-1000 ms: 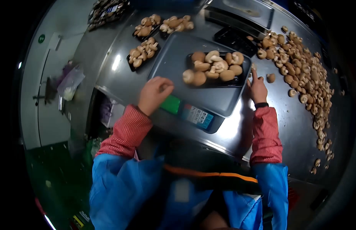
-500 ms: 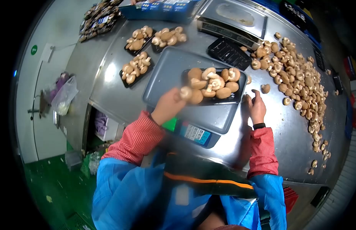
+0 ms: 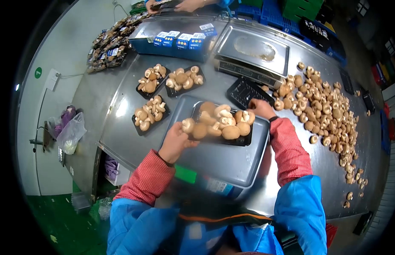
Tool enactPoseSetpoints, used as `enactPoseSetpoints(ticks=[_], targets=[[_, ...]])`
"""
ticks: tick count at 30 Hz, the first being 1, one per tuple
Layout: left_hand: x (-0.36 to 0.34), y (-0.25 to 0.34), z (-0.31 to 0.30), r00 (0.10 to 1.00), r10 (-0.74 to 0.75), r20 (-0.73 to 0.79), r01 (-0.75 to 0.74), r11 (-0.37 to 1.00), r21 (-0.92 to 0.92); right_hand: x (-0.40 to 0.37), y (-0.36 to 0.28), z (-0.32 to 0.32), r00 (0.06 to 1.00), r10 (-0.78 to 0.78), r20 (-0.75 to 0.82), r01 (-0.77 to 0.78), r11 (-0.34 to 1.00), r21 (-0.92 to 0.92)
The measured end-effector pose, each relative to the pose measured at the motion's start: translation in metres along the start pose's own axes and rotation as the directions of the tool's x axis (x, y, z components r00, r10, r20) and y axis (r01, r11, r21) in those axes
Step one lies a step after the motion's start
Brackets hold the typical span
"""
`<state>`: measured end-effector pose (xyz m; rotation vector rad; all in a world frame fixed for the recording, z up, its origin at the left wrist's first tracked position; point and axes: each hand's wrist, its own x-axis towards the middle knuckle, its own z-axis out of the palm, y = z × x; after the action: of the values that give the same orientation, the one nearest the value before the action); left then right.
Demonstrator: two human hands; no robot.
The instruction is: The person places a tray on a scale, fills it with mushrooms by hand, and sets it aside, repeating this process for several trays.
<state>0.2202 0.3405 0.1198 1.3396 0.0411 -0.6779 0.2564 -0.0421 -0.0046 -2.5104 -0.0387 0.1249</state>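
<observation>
A black tray of shiitake mushrooms (image 3: 225,121) is over the grey platform of a weighing scale (image 3: 235,163). My left hand (image 3: 177,142) is closed on the tray's left end, thumb low and fingers beside a pale mushroom (image 3: 188,125). Beyond the scale's far right corner lies a second black tray (image 3: 244,90) with nothing in it. My right hand (image 3: 261,109) has its fingers bent over that tray's near edge, pinching it.
Filled mushroom trays (image 3: 151,114) stand at left. Loose mushrooms (image 3: 329,106) are heaped at right. Behind are another steel scale (image 3: 257,49) and a blue box of labels (image 3: 172,46). Wrapped packs (image 3: 110,46) are piled far left. Another person's hands (image 3: 189,5) show at the top.
My left hand has gone from placing a mushroom to the tray's left end; the tray has shifted left over the platform. My right hand has moved from the table to the second tray.
</observation>
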Motion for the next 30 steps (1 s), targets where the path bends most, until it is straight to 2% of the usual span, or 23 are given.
enactPoseSetpoints(ticks=[2,4,6,7,10,12,14,16,19,22,23,25,28,30], targets=[[0.014,0.018,-0.002,1.000,0.022,-0.007,-0.022,1.000,-0.008,0.006,0.000,0.010,0.995,-0.048,-0.091,0.043,0.997,-0.061],[0.035,0.034,-0.006,0.996,0.085,-0.033,-0.086,0.995,-0.046,0.002,-0.009,0.003,0.995,-0.069,-0.076,0.070,0.997,0.015],[0.062,0.051,-0.011,0.987,0.150,-0.055,-0.155,0.984,-0.084,-0.006,-0.026,-0.010,0.999,0.033,-0.003,-0.033,0.997,0.070],[0.077,0.059,-0.012,0.975,0.212,-0.071,-0.220,0.967,-0.132,-0.006,-0.025,-0.008,0.999,0.054,-0.007,-0.053,0.993,0.103],[0.143,0.075,-0.035,0.940,0.332,-0.079,-0.339,0.932,-0.126,-0.009,-0.030,-0.011,0.998,0.065,-0.003,-0.064,0.988,0.141],[0.169,0.098,-0.031,0.932,0.320,-0.172,-0.343,0.930,-0.131,-0.010,-0.024,-0.010,0.998,0.058,0.026,-0.061,0.989,0.137],[0.209,0.108,-0.040,0.894,0.396,-0.208,-0.427,0.895,-0.131,-0.012,-0.030,-0.015,0.997,0.065,0.038,-0.070,0.986,0.150],[0.243,0.117,-0.043,0.870,0.393,-0.299,-0.456,0.871,-0.183,-0.014,-0.034,-0.016,0.999,0.038,0.008,-0.039,0.990,0.136],[0.277,0.124,-0.048,0.864,0.349,-0.362,-0.459,0.841,-0.285,-0.013,-0.030,-0.014,0.999,-0.041,-0.032,0.044,0.995,0.092],[0.296,0.120,-0.053,0.884,0.340,-0.321,-0.447,0.814,-0.371,-0.014,-0.026,-0.011,0.998,-0.034,-0.058,0.041,0.991,0.125],[0.298,0.115,-0.055,0.893,0.368,-0.259,-0.444,0.813,-0.376,-0.014,-0.025,-0.010,0.998,-0.018,-0.054,0.026,0.988,0.154],[0.288,0.108,-0.043,0.918,0.301,-0.257,-0.381,0.849,-0.366,-0.014,-0.023,-0.009,0.999,0.014,-0.044,-0.005,0.977,0.211],[0.260,0.092,-0.025,0.956,0.207,-0.206,-0.263,0.916,-0.303,-0.012,-0.021,-0.008,0.999,0.023,-0.045,-0.015,0.986,0.167],[0.244,0.071,-0.022,0.980,0.189,-0.065,-0.200,0.941,-0.273,-0.012,-0.026,-0.012,0.987,-0.026,-0.161,0.041,0.995,0.093]])
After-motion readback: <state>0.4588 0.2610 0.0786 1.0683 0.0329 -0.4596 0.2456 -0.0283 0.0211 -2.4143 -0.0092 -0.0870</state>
